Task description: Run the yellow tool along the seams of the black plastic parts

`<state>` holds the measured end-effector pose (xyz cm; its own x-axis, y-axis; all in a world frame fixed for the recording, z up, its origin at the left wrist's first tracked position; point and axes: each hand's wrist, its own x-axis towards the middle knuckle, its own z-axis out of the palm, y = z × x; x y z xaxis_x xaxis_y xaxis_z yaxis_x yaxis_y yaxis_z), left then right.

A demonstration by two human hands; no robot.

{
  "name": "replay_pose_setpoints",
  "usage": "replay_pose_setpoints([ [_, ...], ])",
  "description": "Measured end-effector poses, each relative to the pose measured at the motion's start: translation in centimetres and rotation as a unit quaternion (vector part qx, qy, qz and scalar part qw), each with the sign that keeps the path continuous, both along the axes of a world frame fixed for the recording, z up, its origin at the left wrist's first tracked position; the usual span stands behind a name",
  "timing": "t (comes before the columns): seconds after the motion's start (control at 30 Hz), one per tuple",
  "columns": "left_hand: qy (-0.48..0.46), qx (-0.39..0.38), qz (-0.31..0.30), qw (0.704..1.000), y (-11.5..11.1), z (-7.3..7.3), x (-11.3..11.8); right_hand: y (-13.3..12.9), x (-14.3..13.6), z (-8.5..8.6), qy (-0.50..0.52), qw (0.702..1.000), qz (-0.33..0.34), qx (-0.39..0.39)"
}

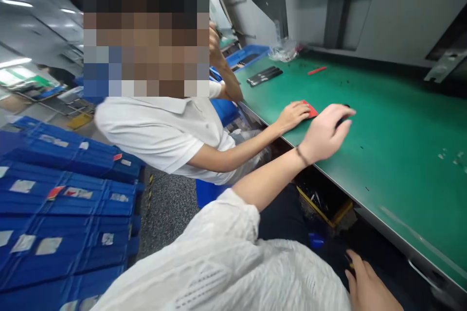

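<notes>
**Left hand over a small dark part on the green bench mat; right hand low at the lap.**

The wearer's left hand (324,133) reaches over the green bench mat (383,121), fingers loosely spread and bent down onto a small dark part (345,112) that lies near the mat's front edge. Only a sliver of the part shows; it is judged light and rigid, best pinched by its edges between thumb and forefinger, and liable to slide on the smooth mat. The right hand (368,284) sits at the lower frame edge beside a thin dark-and-yellow object; whether its fingers grip it cannot be told. A co-worker's hand (292,115) presses a red card (310,108) just beside the part. Labels on the blue crates (65,204) are too blurred to read; no brand is visible.
</notes>
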<state>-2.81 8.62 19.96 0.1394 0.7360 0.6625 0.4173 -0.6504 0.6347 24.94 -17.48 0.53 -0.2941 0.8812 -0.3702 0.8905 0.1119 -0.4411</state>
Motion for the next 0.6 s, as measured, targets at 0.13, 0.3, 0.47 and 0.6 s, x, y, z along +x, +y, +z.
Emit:
replay_pose_setpoints([
  [0.13,0.112,-0.011,-0.133,0.985,-11.3,-8.3,-2.9,0.6,-0.7,3.0,-0.086,0.996,0.013,-0.005],
  [0.3,0.332,-0.291,-0.085,0.893,-17.6,-18.4,-10.3,2.6,-2.4,4.2,-0.122,0.990,0.048,-0.047],
  [0.47,0.307,-0.296,-0.062,0.903,-13.9,-21.7,-12.9,3.8,-4.2,4.4,-0.132,0.987,0.084,-0.044],
  [0.6,0.271,-0.291,0.046,0.916,-13.5,-22.2,-12.2,3.9,-4.5,4.7,-0.134,0.987,0.073,-0.041],
])
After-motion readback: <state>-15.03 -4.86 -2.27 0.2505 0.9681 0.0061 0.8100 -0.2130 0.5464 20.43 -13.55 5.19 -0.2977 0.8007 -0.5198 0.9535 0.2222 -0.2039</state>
